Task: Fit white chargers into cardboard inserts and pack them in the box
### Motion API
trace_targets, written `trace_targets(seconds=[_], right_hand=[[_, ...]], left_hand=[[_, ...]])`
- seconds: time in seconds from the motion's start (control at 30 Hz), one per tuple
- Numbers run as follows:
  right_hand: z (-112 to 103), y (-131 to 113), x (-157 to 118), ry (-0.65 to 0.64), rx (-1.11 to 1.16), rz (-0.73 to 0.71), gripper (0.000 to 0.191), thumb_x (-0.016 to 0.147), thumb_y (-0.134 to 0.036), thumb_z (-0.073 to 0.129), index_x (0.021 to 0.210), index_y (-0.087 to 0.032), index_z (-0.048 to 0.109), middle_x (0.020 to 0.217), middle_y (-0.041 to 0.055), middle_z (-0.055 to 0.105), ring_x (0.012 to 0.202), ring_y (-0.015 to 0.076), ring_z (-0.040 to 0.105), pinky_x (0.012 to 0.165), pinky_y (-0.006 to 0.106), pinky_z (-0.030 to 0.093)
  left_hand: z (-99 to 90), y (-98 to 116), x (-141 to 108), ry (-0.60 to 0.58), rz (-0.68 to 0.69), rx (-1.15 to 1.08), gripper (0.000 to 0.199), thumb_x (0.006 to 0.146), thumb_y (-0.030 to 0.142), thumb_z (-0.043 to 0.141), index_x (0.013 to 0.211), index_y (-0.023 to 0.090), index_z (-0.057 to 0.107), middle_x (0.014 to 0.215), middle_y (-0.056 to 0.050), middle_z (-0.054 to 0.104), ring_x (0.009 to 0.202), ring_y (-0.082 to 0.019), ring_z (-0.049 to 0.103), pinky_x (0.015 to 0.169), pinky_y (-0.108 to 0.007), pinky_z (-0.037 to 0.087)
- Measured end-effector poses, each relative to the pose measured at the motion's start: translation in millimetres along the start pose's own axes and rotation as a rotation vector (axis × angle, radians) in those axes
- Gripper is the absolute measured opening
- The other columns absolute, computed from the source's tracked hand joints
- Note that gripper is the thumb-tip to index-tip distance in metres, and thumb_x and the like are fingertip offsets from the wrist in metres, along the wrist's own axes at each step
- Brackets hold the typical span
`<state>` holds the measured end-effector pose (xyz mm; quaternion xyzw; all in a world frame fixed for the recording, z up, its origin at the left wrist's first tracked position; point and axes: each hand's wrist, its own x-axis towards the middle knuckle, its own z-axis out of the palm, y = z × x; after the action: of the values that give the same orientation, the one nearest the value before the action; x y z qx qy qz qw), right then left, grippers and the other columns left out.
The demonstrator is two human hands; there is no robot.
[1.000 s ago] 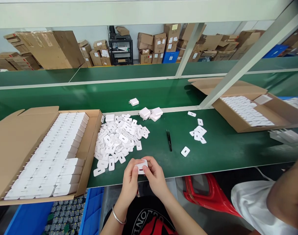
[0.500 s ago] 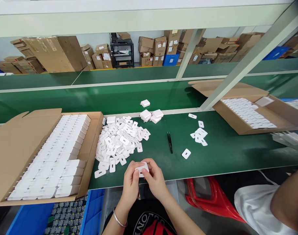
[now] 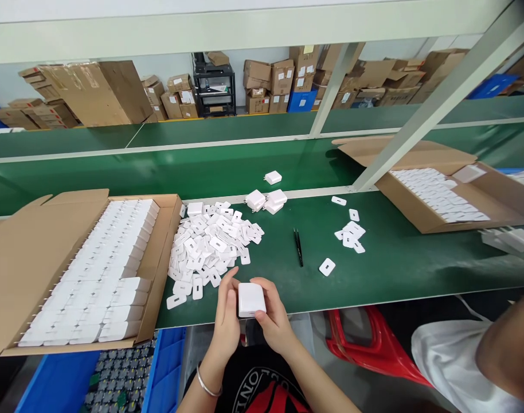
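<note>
A white charger block (image 3: 251,300) sits between my two hands just above the table's front edge, its broad smooth face turned up. My right hand (image 3: 277,321) grips it from the right, thumb at the near corner and fingers behind. On the other side, my left hand (image 3: 226,324) is open, thumb and forefinger apart, close beside the block; whether it touches is unclear. Beyond my left hand lies a heap of white slotted cover plates (image 3: 212,241). Black tweezers (image 3: 298,248) rest on the green table (image 3: 279,281), and a single cover plate (image 3: 327,267) lies to their right.
Left stands an open carton (image 3: 169,246) with rows of chargers. A second carton (image 3: 421,223) is at the right, behind a slanted post (image 3: 434,94). Chargers (image 3: 265,201) sit by the rail; another (image 3: 273,177) is on the green belt (image 3: 193,172). Someone's white sleeve (image 3: 451,350) shows right.
The charger in my hands has turned from its slotted end to its broad face. My left fingers have opened away from it. On the belt, the lone charger has shifted right.
</note>
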<state>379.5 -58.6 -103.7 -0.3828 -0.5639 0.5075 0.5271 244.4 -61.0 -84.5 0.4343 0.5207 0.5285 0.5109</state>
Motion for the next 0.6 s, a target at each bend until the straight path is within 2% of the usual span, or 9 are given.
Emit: trace_targets(seconds=[0.07, 0.17, 0.23, 0.33, 0.4, 0.47, 0.53, 0.6], right_hand=[[-1.3, -0.8, 1.9, -0.006, -0.064, -0.055, 0.057, 0.096, -0.067, 0.054, 0.139, -0.03, 0.051, 0.126, 0.0101, 0.056, 0.11, 0.0266, 0.06, 0.092, 0.037, 0.052], [-2.6, -6.0, 7.8, -0.037, -0.14, -0.133, 0.059, 0.095, -0.071, 0.051, 0.138, -0.031, 0.052, 0.128, 0.0104, 0.051, 0.118, 0.0294, 0.054, 0.097, 0.043, 0.051], [-3.2, -10.7, 12.0, -0.074, -0.153, -0.142, 0.061, 0.094, -0.072, 0.051, 0.14, -0.033, 0.052, 0.134, 0.0111, 0.047, 0.125, 0.0312, 0.05, 0.099, 0.044, 0.05], [-3.5, -15.8, 17.3, -0.127, -0.127, -0.124, 0.06, 0.094, -0.07, 0.055, 0.142, -0.036, 0.051, 0.143, 0.0107, 0.043, 0.13, 0.0312, 0.049, 0.1, 0.044, 0.049], [-3.1, -17.1, 19.6, -0.134, -0.105, -0.119, 0.058, 0.093, -0.068, 0.058, 0.141, -0.037, 0.052, 0.143, 0.0101, 0.044, 0.13, 0.0307, 0.049, 0.101, 0.043, 0.049], [-1.9, -17.3, 20.8, -0.115, -0.06, -0.108, 0.056, 0.093, -0.069, 0.058, 0.139, -0.036, 0.054, 0.139, 0.01, 0.046, 0.127, 0.03, 0.051, 0.099, 0.041, 0.049], [-0.3, -17.7, 20.5, -0.085, 0.008, -0.081, 0.056, 0.092, -0.07, 0.058, 0.135, -0.034, 0.057, 0.136, 0.0103, 0.048, 0.121, 0.0291, 0.054, 0.094, 0.04, 0.051], [1.6, -18.8, 18.9, -0.068, 0.072, -0.048, 0.056, 0.091, -0.07, 0.059, 0.132, -0.032, 0.059, 0.135, 0.0105, 0.049, 0.117, 0.0287, 0.056, 0.09, 0.038, 0.052]], left_hand=[[2.3, 7.4, -1.1, 0.004, -0.088, -0.016, 0.051, 0.103, 0.059, 0.043, 0.142, 0.027, 0.052, 0.114, -0.006, 0.064, 0.088, -0.018, 0.062, 0.08, -0.03, 0.053], [6.9, 14.8, -2.8, -0.021, -0.178, -0.157, 0.056, 0.101, 0.063, 0.041, 0.14, 0.025, 0.054, 0.132, -0.009, 0.063, 0.101, -0.021, 0.065, 0.087, -0.033, 0.053], [10.2, 17.0, -3.4, -0.046, -0.213, -0.289, 0.063, 0.1, 0.066, 0.04, 0.145, 0.023, 0.051, 0.128, -0.011, 0.066, 0.1, -0.024, 0.067, 0.088, -0.036, 0.055], [13.6, 18.7, -4.0, -0.078, -0.244, -0.444, 0.071, 0.101, 0.066, 0.036, 0.158, 0.022, 0.034, 0.105, -0.01, 0.072, 0.089, -0.024, 0.069, 0.084, -0.04, 0.056], [13.3, 19.4, -4.8, -0.107, -0.221, -0.483, 0.075, 0.101, 0.068, 0.03, 0.162, 0.025, 0.021, 0.1, -0.009, 0.071, 0.09, -0.026, 0.07, 0.086, -0.043, 0.056], [10.5, 19.0, -6.2, -0.145, -0.138, -0.429, 0.079, 0.098, 0.074, 0.03, 0.162, 0.028, 0.02, 0.113, -0.011, 0.069, 0.101, -0.028, 0.068, 0.091, -0.045, 0.055], [6.2, 17.0, -7.9, -0.182, -0.012, -0.279, 0.079, 0.094, 0.075, 0.042, 0.157, 0.028, 0.031, 0.132, -0.013, 0.061, 0.115, -0.03, 0.063, 0.098, -0.045, 0.053], [2.4, 13.5, -9.3, -0.194, 0.093, -0.125, 0.072, 0.093, 0.072, 0.051, 0.148, 0.026, 0.043, 0.141, -0.014, 0.052, 0.121, -0.031, 0.057, 0.101, -0.044, 0.051]])
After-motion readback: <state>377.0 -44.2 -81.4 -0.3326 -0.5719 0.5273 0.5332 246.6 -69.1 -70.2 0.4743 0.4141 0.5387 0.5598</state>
